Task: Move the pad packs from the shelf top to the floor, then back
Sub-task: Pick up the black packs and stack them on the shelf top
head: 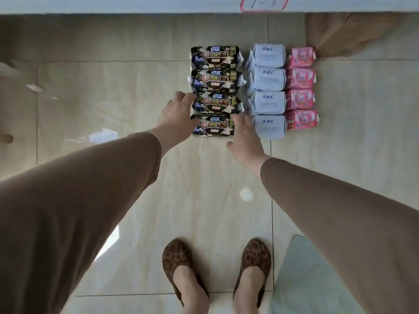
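Black pad packs point(215, 91), four in a column on the floor point(113, 98), beside blue packs point(268, 91) and pink packs point(300, 87); your left hand point(175, 116) and right hand point(243, 137) flank the nearest ones, each grip wide and empty, seemingly poised to gather several together for the shelf top point(136, 4).

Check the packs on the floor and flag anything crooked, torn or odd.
Nothing stands out. The black packs, blue packs and pink packs lie in three neat columns of four on the floor, none visibly torn.

pad packs point(254, 91) on floor point(113, 87), before shelf point(136, 4)
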Available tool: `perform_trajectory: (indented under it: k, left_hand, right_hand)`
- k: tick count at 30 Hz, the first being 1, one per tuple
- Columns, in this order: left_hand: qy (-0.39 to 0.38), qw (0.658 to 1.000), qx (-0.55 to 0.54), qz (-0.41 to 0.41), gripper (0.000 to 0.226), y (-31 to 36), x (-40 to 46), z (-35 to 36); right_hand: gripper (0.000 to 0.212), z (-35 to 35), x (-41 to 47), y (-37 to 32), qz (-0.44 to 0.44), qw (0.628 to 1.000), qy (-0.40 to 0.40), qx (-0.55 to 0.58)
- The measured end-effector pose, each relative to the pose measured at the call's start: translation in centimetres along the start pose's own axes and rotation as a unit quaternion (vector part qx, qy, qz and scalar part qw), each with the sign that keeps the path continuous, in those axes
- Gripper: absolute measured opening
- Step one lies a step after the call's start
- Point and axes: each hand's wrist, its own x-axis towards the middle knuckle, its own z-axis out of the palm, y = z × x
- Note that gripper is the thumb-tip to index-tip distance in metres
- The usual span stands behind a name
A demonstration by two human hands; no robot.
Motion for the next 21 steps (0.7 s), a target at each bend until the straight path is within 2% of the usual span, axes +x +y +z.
perform_trajectory:
  k: [3, 9, 12, 15, 18, 21]
  left_hand:
    - [0.011, 1.0, 0.014, 0.009, 0.065, 0.3, 2.7, 1.7]
    - [0.038, 0.996, 0.084, 0.002, 0.061, 1.0, 5.8, 4.1]
    - [0.032, 0.992, 0.124, -0.02, 0.07, 1.3, 6.5, 5.4]
    - [0.022, 0.988, 0.146, -0.042, 0.078, 1.0, 6.4, 6.7]
    - [0.006, 0.993, 0.105, -0.048, 0.062, -0.2, 5.1, 6.6]
    - [-0.002, 0.997, 0.043, -0.068, 0.047, -1.3, 1.8, 4.4]
  right_hand:
    - [0.073, 2.8, 0.7, 0.7, 0.009, 0.999, 0.031, -0.026]
    - [0.059, 6.3, 0.8, 1.2, 0.009, 0.991, 0.081, -0.107]
    - [0.053, 7.5, 1.0, 1.6, 0.016, 0.996, 0.073, -0.042]
    - [0.05, 8.1, 0.4, 2.7, -0.016, 0.998, 0.053, 0.0]
    - [0.055, 7.1, -1.9, 4.7, -0.018, 0.998, 0.003, 0.066]
    - [0.055, 3.6, -5.2, 5.7, 0.033, 0.987, -0.05, 0.149]
